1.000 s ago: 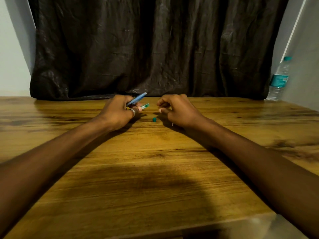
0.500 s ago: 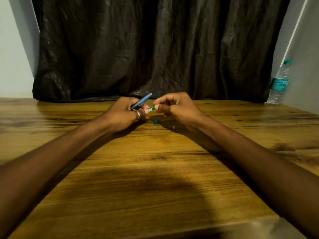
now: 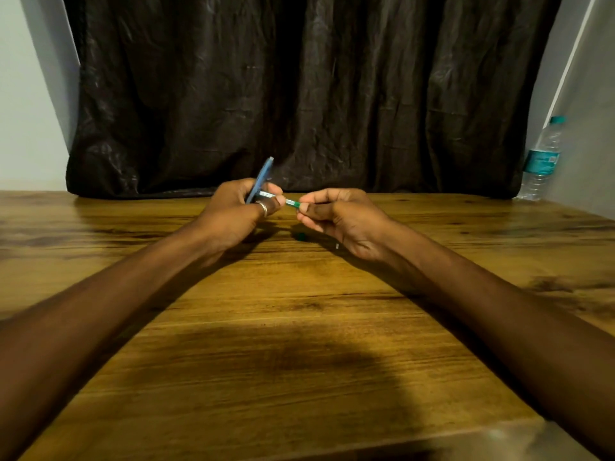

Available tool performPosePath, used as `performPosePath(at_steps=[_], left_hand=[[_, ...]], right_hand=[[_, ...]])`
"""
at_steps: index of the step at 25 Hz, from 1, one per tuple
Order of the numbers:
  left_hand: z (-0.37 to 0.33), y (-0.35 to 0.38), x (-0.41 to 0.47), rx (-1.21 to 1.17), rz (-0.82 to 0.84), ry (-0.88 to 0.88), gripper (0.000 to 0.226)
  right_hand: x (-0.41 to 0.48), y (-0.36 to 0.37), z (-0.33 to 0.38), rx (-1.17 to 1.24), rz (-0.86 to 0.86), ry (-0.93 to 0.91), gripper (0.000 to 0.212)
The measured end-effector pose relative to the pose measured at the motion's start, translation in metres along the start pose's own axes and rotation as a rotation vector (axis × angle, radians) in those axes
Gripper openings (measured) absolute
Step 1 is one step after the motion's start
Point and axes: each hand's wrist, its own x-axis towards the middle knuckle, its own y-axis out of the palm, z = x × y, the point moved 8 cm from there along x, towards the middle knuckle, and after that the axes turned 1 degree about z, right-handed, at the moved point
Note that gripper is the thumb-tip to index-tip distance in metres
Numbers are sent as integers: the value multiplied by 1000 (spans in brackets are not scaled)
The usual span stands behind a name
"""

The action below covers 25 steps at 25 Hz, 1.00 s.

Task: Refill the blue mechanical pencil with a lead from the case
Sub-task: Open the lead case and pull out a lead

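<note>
The blue mechanical pencil (image 3: pixel 263 177) sits just above the frame's centre, tilted up and to the right out of my left hand (image 3: pixel 238 212), its upper end against the dark curtain (image 3: pixel 316 91). I count one pencil, one lead case (image 3: pixel 289 202), one small green cap (image 3: pixel 302 236) on the table (image 3: pixel 299 344), and one water bottle (image 3: pixel 542 159) at the right edge of the frame. My left hand is curled closed around the pencil and also pinches the slim clear-and-green case between thumb and forefinger; a ring (image 3: pixel 263 208) shows on one finger. My right hand (image 3: pixel 342 217), right of centre, is mostly closed, its fingertips (image 3: pixel 304 207) pinched at the green end of the case. I cannot tell whether a lead is between them. The cap lies on the wood just below the two hands, touching neither.
</note>
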Motion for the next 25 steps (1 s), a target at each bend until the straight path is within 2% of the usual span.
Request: performPosePath(at_steps=[7, 16, 25], left_hand=[[-4, -6, 3, -8, -78, 56, 26], [-9, -6, 1, 41, -70, 89, 37], [-10, -6, -2, 66, -91, 71, 31]], right_hand=[[-1, 5, -6, 69, 23, 40, 14], [-4, 7, -8, 48, 21, 59, 18], [-6, 4, -5, -24, -36, 61, 15]])
